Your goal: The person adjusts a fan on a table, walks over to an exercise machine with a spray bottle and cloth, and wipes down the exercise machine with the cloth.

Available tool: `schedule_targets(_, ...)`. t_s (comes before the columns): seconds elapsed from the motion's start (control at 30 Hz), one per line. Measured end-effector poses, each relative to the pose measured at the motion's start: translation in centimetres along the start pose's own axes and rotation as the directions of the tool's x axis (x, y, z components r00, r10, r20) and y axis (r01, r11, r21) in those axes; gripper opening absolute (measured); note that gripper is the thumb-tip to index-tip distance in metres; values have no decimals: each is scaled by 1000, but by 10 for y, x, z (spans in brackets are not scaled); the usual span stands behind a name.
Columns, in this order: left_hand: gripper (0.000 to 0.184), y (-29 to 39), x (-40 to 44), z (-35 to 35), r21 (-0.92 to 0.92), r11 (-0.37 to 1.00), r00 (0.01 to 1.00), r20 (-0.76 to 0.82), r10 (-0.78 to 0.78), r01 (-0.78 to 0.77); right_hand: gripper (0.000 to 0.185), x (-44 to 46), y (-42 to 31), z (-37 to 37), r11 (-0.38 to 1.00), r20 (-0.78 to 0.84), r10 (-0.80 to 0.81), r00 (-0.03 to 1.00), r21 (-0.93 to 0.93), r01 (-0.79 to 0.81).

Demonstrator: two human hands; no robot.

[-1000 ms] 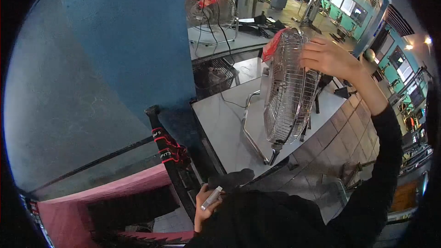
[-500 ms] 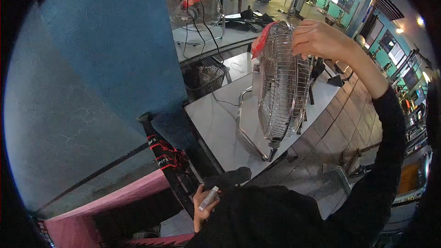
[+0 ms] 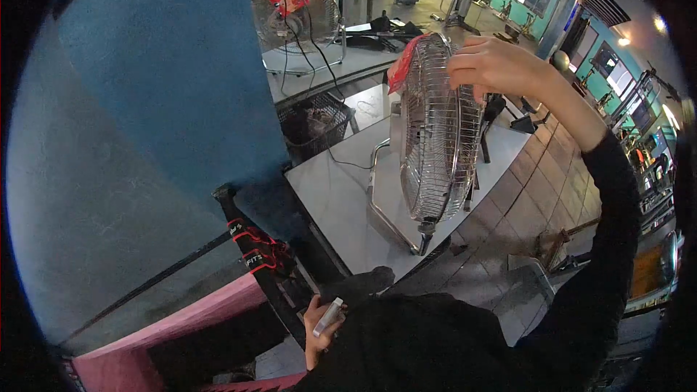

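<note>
Touching the upper front of a round, silvery wire-caged fan (image 3: 435,138), the right hand (image 3: 501,65) has its fingers bent in at the guard. Can't tell if it's properly gripping the wire or just leaning on it. The fan stands upright on a white flat-topped table (image 3: 327,196), seen nearly edge-on, held up by a bent chrome tube stand (image 3: 375,203). There's also a bright red, crinkly-looking sheet (image 3: 408,64) up on the back of the cage, near the top.

Down low, close to the body, the left hand (image 3: 317,327) is closed around a small, pale, narrow stick-shaped thing (image 3: 329,317); too small to make out what it is. Just up and to the left of that hand, a black-and-red wrap with white lettering (image 3: 259,250) sits on a dark bar. A black mesh basket (image 3: 312,122) is past the table's far edge, beside the blue-painted wall (image 3: 167,65).
</note>
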State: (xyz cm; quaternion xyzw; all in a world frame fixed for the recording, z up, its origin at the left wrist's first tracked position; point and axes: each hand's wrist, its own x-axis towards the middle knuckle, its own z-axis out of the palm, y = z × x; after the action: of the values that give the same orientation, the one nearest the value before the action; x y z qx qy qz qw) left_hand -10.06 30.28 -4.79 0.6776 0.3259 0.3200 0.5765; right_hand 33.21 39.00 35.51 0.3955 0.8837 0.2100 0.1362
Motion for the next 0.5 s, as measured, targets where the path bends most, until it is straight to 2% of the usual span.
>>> schedule_targets(0.07,32,-8,-3,4,65,998,1000,16,15,-16,36,2,-1,0,1000,11,5,1000,-23,-5)
schedule_targets(0.13,34,-8,-7,14,-277,953,982,-102,-158,125,36,4,-3,-2,999,25,5,1000,-50,-3)
schedule_targets(0.27,34,0,-6,9,-221,972,990,-99,-98,74,36,7,-8,-3,997,104,52,993,-67,-45)
schedule_targets(0.33,34,10,-2,2,-9,1000,1000,-4,-29,29,36,6,-10,-4,996,99,61,993,-68,-54)
schedule_targets(0.4,34,3,-4,3,-47,998,998,-30,-53,52,37,2,-13,-3,995,92,74,993,-74,-67)
schedule_targets(0.47,35,-4,-6,3,-87,994,996,-53,-74,69,39,-4,-15,1,995,46,100,994,3,-100)
schedule_targets(0.5,37,-5,-6,1,-59,997,998,-34,-55,53,38,-8,-15,5,997,-56,71,996,22,-70)
